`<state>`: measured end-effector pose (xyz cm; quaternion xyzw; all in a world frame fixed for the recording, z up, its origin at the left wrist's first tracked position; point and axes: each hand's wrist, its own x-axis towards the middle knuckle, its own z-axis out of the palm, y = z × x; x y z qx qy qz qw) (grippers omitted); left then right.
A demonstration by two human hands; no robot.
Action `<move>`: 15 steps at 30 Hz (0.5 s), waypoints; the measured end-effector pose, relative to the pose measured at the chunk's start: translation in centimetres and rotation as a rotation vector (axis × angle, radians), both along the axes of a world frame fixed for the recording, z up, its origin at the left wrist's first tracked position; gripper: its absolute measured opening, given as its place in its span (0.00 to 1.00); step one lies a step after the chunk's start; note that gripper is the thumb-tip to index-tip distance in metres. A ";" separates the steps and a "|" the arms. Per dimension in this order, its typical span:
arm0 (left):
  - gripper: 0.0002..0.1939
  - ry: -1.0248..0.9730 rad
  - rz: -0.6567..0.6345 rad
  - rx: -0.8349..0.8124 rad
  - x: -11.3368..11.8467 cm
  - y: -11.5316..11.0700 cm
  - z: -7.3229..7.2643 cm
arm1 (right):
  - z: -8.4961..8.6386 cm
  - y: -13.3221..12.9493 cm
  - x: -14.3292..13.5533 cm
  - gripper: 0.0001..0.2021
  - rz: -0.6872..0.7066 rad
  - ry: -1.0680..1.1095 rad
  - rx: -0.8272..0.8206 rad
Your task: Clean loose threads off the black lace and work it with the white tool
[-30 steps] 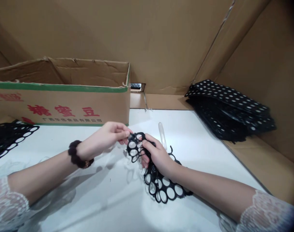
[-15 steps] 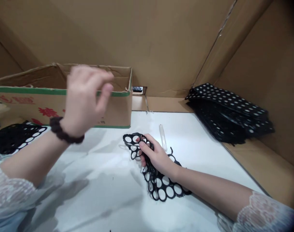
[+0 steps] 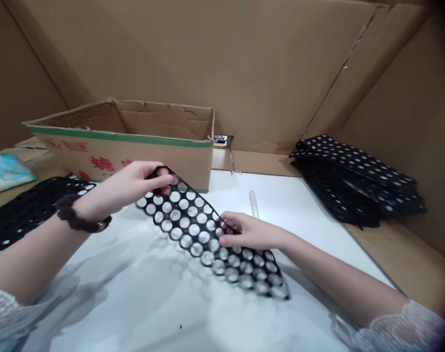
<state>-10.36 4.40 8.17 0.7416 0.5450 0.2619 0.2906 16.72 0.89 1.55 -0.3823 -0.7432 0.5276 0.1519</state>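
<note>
A black sheet full of round holes (image 3: pixel 193 220) is stretched between my two hands above the white table (image 3: pixel 134 293). My left hand (image 3: pixel 145 183) pinches its upper left corner between thumb and fingers. Farther right, my right hand (image 3: pixel 244 230) grips the upper edge near the middle. The sheet's right end hangs down below that hand, slightly blurred. Beyond my right hand lies a translucent white stick (image 3: pixel 253 203), its near end hidden.
An open cardboard box (image 3: pixel 171 156) with a green rim stands behind my left hand. Black holed sheets (image 3: pixel 28 205) lie at the left, beside a teal and white packet (image 3: pixel 10 171). Folded black dotted material (image 3: pixel 354 176) is piled at the right. Cardboard walls surround the table.
My left hand has come down and taken hold of the sheet's corner. The sheet, bunched in my right hand before, is now spread out between both hands. The view has shifted slightly left.
</note>
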 end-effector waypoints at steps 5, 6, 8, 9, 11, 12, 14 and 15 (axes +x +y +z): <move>0.17 0.069 0.101 -0.043 -3.7 -0.3 -0.6 | 0.7 0.3 1.0 0.14 0.117 -0.221 -0.104; 0.17 0.081 0.115 -0.036 -4.3 -0.5 -0.6 | 0.7 0.1 0.8 0.13 0.098 -0.253 -0.071; 0.16 0.129 0.134 0.015 -5.2 -0.9 -0.4 | 0.6 -0.6 -0.2 0.12 0.049 -0.339 0.046; 0.16 0.163 0.146 0.047 -5.6 -1.2 -0.2 | 0.6 -1.0 -0.8 0.11 0.034 -0.389 0.130; 0.15 0.240 0.165 0.094 -6.5 -2.0 0.3 | 0.8 -1.9 -2.3 0.10 -0.008 -0.465 0.286; 0.14 0.275 0.171 0.111 -7.0 -2.5 0.6 | 0.9 -2.3 -2.9 0.06 -0.004 -0.493 0.333; 0.13 0.344 0.179 0.134 -8.3 -3.3 0.9 | 1.0 -2.9 -4.0 0.03 0.013 -0.545 0.386; 0.12 0.378 0.182 0.136 -9.0 -3.7 1.0 | 1.0 -3.0 -4.3 0.04 -0.009 -0.576 0.410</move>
